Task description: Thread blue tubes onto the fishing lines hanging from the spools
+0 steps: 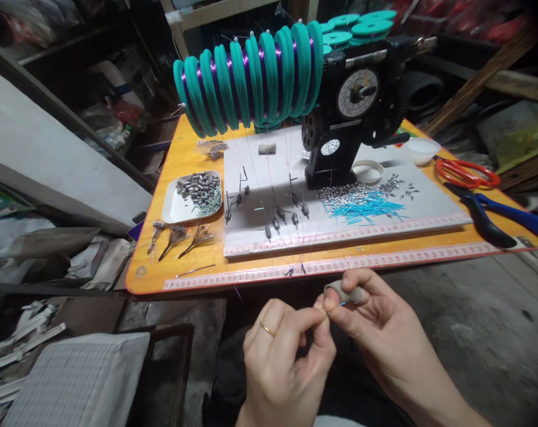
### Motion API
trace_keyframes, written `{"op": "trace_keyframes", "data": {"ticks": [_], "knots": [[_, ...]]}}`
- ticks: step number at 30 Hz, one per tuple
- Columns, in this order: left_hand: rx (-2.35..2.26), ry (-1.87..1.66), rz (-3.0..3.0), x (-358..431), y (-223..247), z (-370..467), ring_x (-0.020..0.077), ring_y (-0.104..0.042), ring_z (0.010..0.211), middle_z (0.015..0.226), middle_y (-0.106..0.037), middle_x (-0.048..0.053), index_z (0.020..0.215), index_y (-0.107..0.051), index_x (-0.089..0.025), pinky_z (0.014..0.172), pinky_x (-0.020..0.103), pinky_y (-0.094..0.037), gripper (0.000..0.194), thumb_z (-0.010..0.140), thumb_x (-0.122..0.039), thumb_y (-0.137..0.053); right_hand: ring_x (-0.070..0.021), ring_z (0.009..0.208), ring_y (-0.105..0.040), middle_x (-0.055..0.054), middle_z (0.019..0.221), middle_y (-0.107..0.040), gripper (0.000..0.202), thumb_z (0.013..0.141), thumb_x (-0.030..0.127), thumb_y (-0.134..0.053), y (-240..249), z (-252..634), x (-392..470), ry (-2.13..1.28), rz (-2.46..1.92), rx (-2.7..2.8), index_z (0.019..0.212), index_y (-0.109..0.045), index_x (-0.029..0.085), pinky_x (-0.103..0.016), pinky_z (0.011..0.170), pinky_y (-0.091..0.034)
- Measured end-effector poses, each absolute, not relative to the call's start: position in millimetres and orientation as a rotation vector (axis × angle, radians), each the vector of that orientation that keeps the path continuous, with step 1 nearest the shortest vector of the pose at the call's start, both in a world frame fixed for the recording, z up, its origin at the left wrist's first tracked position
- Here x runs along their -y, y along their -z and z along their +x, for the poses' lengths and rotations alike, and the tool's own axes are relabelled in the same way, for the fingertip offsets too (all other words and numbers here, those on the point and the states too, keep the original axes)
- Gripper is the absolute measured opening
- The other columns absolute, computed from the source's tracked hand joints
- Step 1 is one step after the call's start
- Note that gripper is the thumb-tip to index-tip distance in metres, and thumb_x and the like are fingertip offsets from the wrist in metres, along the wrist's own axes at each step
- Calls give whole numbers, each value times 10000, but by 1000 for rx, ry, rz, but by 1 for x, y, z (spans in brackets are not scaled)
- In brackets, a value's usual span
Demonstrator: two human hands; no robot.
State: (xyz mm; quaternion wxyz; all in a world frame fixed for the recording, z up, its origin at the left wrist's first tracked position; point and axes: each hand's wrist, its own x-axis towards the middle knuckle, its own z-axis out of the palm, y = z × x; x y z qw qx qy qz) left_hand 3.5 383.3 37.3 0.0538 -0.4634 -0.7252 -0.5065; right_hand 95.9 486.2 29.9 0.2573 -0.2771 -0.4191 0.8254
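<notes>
In front of the table's near edge, my left hand [286, 350], with a gold ring on one finger, is closed in a pinch. What sits between its fingertips is too small to make out. Its tips meet those of my right hand [379, 323], which pinches a thin blue tube [342, 304]. A grey cloth finger sleeve [345, 292] covers my right index finger. Just beyond the hands, small knotted bits [289, 272] hang on fine lines over the table edge. Dark sinkers [281, 212] on lines lie across the white board [251, 237].
Teal spools [251, 77] with purple line sit on a black winding machine [331, 160]. Blue tubes [362, 207] and small metal pieces lie by its base. A white tray [168, 204] of sinkers stands left; red-handled scissors [467, 173] and pliers [491, 222] lie right.
</notes>
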Motion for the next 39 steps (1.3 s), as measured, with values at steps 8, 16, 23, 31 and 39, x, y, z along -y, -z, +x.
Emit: {"op": "trace_keyframes", "data": {"ticks": [8,16,23,31,39], "knots": [[2164,1453,-1404,-387,-43,4,97,-452,529,617,-482,-42,838,-634,-177,504,224,-405,188,817,9,-617,-111,787,-727,45,826,-736,254,813,175,-764,-31,99,-485,-2106,-688,1255,897,-548,276,-180,735,-590],[2161,1395,-1427,-387,-45,2,102,-468,507,584,-484,-33,793,-644,-154,489,224,-425,172,801,17,-625,-120,780,-727,32,820,-726,256,809,172,-768,-29,95,-483,-2097,-701,1248,881,-540,264,-191,729,-596],[2144,1407,-1431,-387,-45,2,104,-467,513,590,-505,-24,804,-642,-150,489,227,-421,169,813,17,-621,-98,787,-718,45,840,-730,251,836,185,-746,-29,97,-487,-2137,-698,1293,897,-519,274,-171,740,-581],[2119,1429,-1428,-386,-40,2,113,-463,542,610,-515,-17,866,-647,-144,511,241,-419,189,809,35,-625,-93,800,-700,35,847,-731,269,840,184,-744,-27,95,-489,-2249,-672,1230,909,-498,269,-172,746,-567],[2123,1508,-1427,-385,-37,4,105,-462,544,625,-513,-22,873,-641,-160,510,232,-425,193,815,23,-614,-92,808,-681,39,832,-718,292,825,194,-765,-27,96,-490,-2312,-695,1160,903,-491,258,-180,746,-552]]}}
